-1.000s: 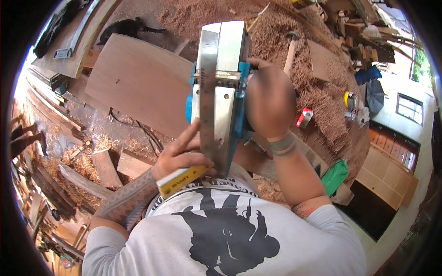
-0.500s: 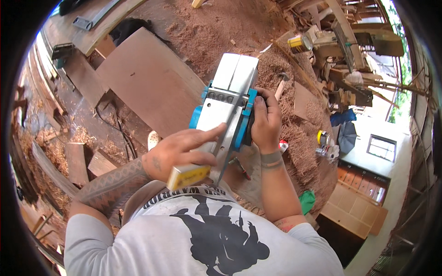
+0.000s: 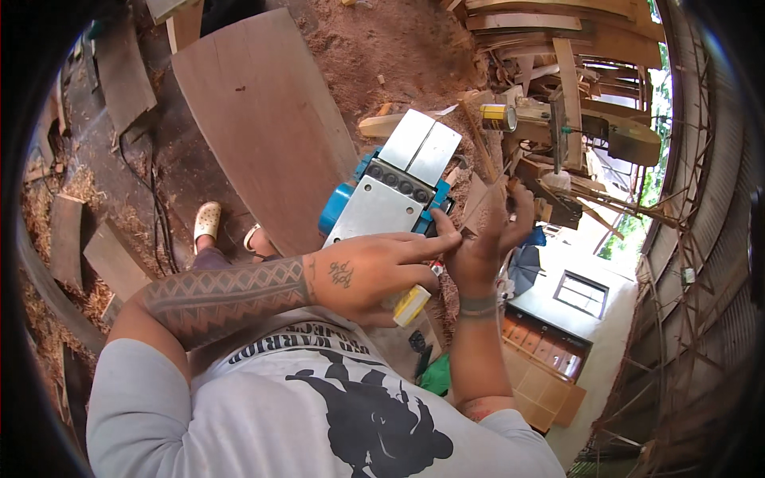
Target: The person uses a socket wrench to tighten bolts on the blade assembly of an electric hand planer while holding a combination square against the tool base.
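Observation:
The upturned blue electric planer, tilted, shows its bright metal sole and a row of bolts. My left hand lies over its lower end, index finger stretched toward its right side, the other fingers round a yellow-handled square; the square's blade is mostly hidden. My right hand is raised just right of the planer, fingers apart and curved, with nothing plainly in them. Whatever supports the planer is hidden.
A large board lies beyond the planer among wood shavings and offcuts. Feet in pale clogs show beside it, near black cords. A yellow can and stacked timber are at upper right.
The planer has turned clockwise. My right hand has released its side and moved rightward. My left hand has shifted right, and the square's steel blade no longer shows along the sole.

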Demonstrator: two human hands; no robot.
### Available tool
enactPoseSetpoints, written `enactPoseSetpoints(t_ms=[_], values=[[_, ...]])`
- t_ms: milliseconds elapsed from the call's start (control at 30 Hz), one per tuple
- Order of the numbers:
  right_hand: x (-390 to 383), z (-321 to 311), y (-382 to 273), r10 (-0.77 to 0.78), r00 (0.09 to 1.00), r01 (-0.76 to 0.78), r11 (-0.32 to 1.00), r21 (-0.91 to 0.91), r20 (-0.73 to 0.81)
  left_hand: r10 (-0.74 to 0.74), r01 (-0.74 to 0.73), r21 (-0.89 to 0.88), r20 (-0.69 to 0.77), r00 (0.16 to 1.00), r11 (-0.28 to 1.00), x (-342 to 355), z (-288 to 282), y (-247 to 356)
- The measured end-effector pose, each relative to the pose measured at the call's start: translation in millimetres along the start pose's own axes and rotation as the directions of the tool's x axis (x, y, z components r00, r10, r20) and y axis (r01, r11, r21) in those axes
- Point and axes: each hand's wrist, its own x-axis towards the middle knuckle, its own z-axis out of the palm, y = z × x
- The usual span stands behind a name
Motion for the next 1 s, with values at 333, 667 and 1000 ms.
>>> enactPoseSetpoints(t_ms=[333,667,1000], values=[[51.0,-39.5,14.5,-0.033,0.897,-0.238,0.805,0.544,0.441,-0.186,0.296,0.547,-0.249,0.951,0.783,-19.4,-15.5,-22.1],[32.8,7.4,-48.6,0.109,0.918,-0.364,0.617,0.698,0.383,-0.293,0.364,0.574,-0.217,0.931,0.733,-15.8,-7.9,-35.1],[21.9,27.2,-35.9,0.072,0.932,-0.321,0.622,0.714,0.356,-0.38,0.413,0.567,-0.183,0.907,0.713,-3.5,-4.9,-40.5]])
